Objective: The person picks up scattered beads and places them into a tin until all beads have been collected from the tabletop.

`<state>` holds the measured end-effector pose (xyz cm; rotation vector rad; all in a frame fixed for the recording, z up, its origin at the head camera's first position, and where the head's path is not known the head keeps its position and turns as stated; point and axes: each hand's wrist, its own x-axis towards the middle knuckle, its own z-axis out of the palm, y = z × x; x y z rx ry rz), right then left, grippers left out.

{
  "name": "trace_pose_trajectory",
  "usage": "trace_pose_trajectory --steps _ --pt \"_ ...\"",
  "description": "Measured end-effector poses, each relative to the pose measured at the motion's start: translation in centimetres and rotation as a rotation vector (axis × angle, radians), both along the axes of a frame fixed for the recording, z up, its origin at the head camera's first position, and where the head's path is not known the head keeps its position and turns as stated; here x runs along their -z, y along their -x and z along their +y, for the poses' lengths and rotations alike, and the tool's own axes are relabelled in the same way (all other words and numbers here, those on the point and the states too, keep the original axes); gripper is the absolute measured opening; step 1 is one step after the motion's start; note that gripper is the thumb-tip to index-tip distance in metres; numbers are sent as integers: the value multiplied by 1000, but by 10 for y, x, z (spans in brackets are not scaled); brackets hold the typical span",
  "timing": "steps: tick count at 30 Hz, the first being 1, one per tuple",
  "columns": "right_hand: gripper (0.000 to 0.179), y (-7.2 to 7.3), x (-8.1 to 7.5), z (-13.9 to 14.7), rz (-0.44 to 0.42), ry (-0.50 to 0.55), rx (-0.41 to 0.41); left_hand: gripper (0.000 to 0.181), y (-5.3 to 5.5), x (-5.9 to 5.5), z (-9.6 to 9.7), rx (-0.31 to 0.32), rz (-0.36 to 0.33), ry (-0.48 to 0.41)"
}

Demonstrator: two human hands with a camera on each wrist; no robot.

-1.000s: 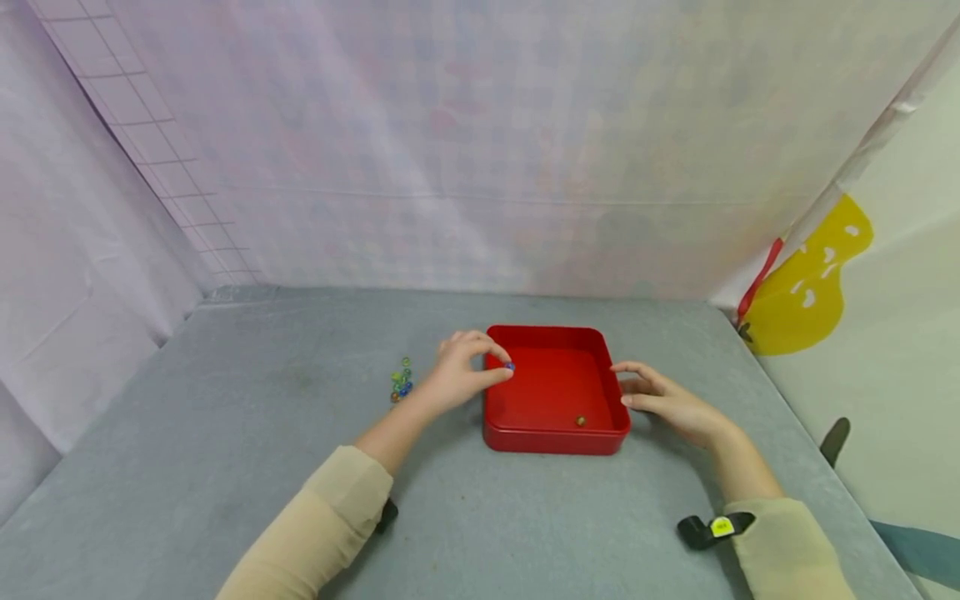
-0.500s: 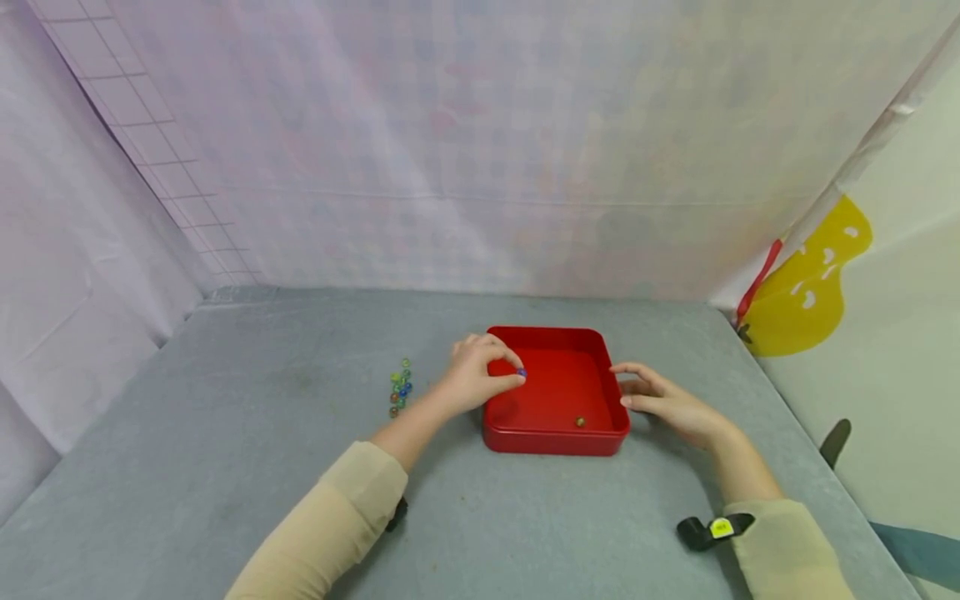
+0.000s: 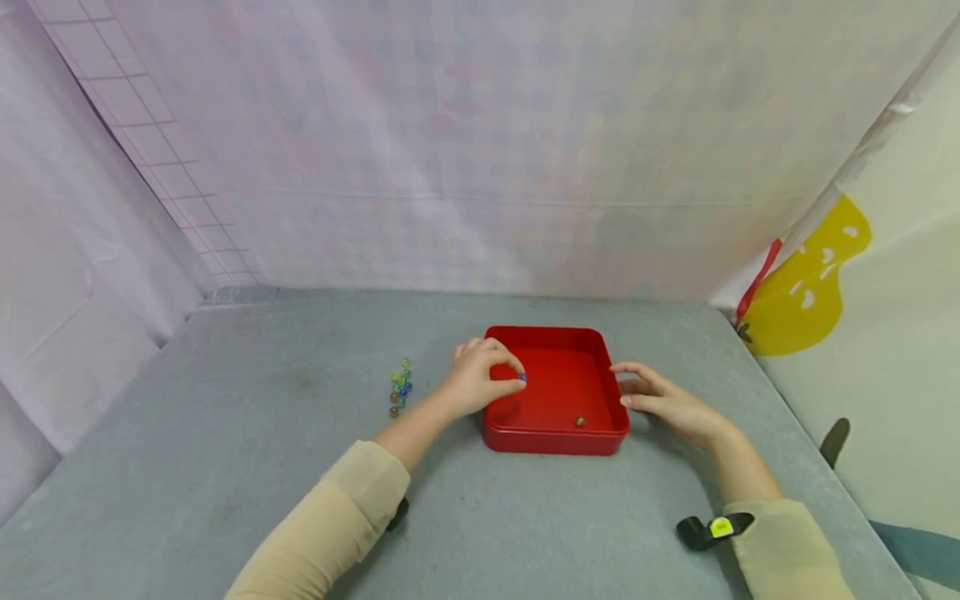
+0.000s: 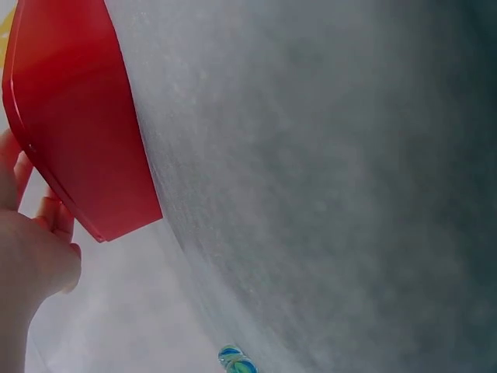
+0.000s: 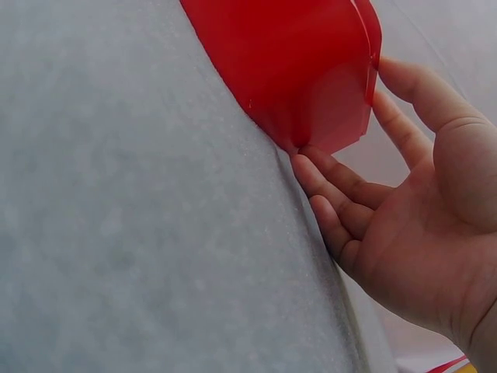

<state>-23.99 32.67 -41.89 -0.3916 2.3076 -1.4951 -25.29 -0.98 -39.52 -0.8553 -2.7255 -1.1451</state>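
Note:
My left hand (image 3: 476,379) hovers over the left part of a red square tray (image 3: 555,442), pinching a blue marble (image 3: 522,378) between thumb and index finger. In the left wrist view, the tray's side wall (image 4: 85,124) stands beside this hand (image 4: 35,249), and the marble is hidden. A brownish marble (image 3: 580,422) lies inside the tray near its front wall. At the tray's right side is my right hand (image 3: 663,400), its fingertips touching the outside. The right wrist view shows a fingertip at the rim and lower fingers (image 5: 334,183) against the tray's base, loosely bent.
Several green, blue and amber marbles (image 3: 402,392) lie in a loose cluster on the grey tabletop (image 3: 300,400), left of the tray. White patterned curtains (image 3: 480,167) hang behind and along both sides of the table.
My left hand has moved rightward and slightly nearer, carrying the blue marble farther over the tray and a little lower. My right hand and the tray have stayed put.

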Motion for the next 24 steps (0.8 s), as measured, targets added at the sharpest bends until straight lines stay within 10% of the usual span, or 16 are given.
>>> trace_pose_trajectory --steps 24 --pt "56 2 1 1 -15 -10 0 13 2 4 -3 10 2 26"
